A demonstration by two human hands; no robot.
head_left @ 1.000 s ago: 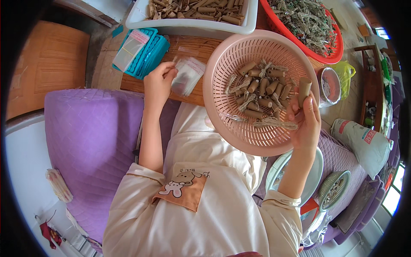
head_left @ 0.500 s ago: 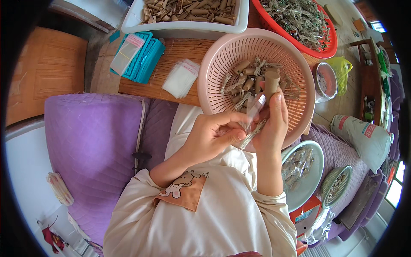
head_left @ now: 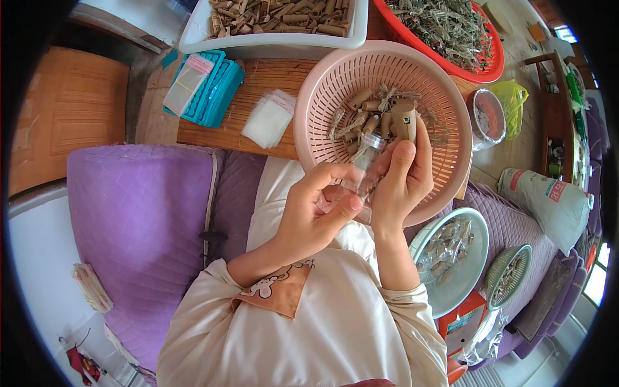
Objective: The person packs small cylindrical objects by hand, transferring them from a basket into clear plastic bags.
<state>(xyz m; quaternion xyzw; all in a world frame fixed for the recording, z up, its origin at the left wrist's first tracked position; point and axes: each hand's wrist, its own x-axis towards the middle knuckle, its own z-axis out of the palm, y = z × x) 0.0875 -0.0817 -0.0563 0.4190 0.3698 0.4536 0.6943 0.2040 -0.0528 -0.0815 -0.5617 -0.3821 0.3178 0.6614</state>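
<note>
Over a wooden surface and pink plastic colander, a small clear plastic bag is pinched by left-hand fingers, its mouth presented to a brown cardboard tube gripped by right-hand fingers, seemingly for insertion.

Cream short-sleeved top fills lower centre of frame; brown patch with small cartoon figure on left sleeve; forearms bare, no rings visible.

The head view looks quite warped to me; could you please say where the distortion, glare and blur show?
Head view: fisheye bends the wooden board edge and blackens the corners; daylight glares at the window lower right; the left hand, right hand and pink basket are sharp.
</note>
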